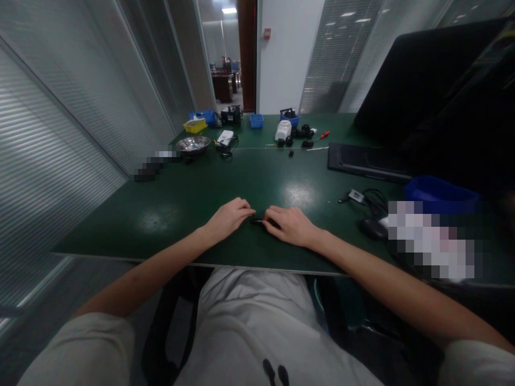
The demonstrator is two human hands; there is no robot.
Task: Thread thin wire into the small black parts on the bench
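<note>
A small dark object (pixel 256 220) lies on the green table between my two hands, near the front edge. My right hand (pixel 287 224) is closed round its right end, thumb and fingers pinched together. On the other side, my left hand (pixel 230 217) rests with its fingers pressed together, the fingertips next to the left end of the dark object. Whether the left fingertips touch it or hold something small is too fine to tell.
At the right are a black mouse (pixel 373 228), a cable with a grey label (pixel 356 195), a blue tray (pixel 440 194) and a black monitor stand (pixel 366 162). Farther back sit a metal bowl (pixel 193 145), a white adapter (pixel 225 139), a red screwdriver (pixel 324 134) and a small blue basket (pixel 256 121).
</note>
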